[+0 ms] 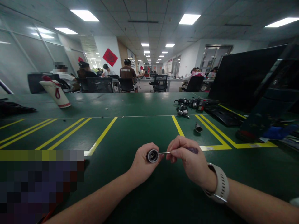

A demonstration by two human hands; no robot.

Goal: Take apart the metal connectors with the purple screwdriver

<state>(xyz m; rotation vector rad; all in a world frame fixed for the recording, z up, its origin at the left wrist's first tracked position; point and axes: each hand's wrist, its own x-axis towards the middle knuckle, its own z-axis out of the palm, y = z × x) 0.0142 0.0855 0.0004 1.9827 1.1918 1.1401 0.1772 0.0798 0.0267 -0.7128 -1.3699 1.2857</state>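
My left hand (143, 163) is closed around a small round metal part (152, 156), its open end facing me. My right hand (188, 160) pinches a thin screwdriver (177, 152) with a purple handle. Its metal tip reaches left into the round part's rim. Both hands hover just above the green table (130, 130), near its front middle. A white watch band sits on my right wrist.
A loose metal cylinder (198, 127) and a cluster of similar dark parts (189, 105) lie further back on the right. A dark monitor (245, 74) and stand occupy the right side. A white cup (56, 93) lies tilted at back left. People sit at desks far behind.
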